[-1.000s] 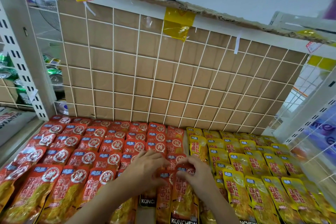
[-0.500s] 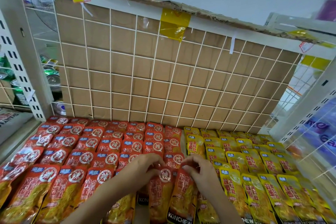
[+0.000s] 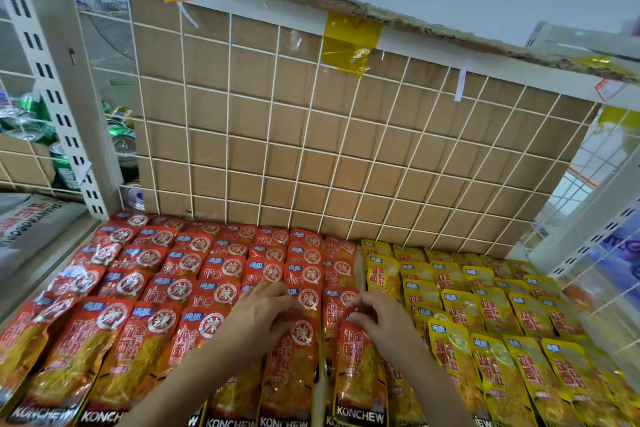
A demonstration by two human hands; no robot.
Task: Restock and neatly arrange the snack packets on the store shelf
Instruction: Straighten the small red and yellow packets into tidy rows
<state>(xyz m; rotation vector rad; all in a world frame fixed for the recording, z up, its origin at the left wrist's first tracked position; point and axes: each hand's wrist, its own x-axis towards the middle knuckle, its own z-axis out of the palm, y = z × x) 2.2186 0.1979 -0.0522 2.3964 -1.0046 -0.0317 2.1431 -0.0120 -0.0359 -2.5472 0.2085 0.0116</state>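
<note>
- Two hands in view, both at 6 o'clock, on the red block's two right-hand columns.
- Left hand (image 3: 266,315): fingers curled down over the top edge of the left red packet (image 3: 294,360); the thumb is hidden.
- Right hand (image 3: 379,324): fingertips pinching the top of the right red packet (image 3: 356,367), just beside the first.
- Red packets (image 3: 194,288): seven columns, filling the floor inside the shelf frame (image 3: 433,54) from 9 o'clock to centre. They overlap, so no exact total can be taken.
- Yellow packets (image 3: 491,315): about six columns, from centre to 3 o'clock.
- Orientation: every packet lies flat, long axis running 6 to 12 o'clock. Tops point to 12 and the printed bottom edges to 6, each row lapping over the foot of the row behind it.
- One wire grid (image 3: 304,180) stands at 12 o'clock, with one cardboard sheet (image 3: 242,114) behind it and one strip of yellow tape (image 3: 349,42) at its top.
- Green cans (image 3: 121,139): several at 9 to 10 o'clock, beyond the white post (image 3: 86,114).
</note>
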